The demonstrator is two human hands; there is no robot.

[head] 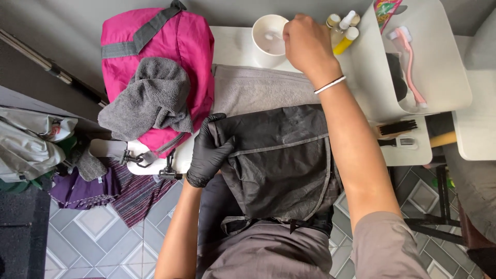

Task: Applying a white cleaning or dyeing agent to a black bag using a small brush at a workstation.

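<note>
While my gloved left hand (209, 152) grips the dark bag (279, 160) | bare right hand (305, 39), fingers curled at white cup (268, 33), hold unclear.

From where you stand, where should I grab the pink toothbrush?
Take the pink toothbrush by its bare mid-handle, coming from above. It lies flat and lengthwise in the white tray, head at the far end, nothing covering it; the right hand is nearest.

White table (235, 44): towel (258, 88), bag (170, 46), cup (268, 33).
</note>
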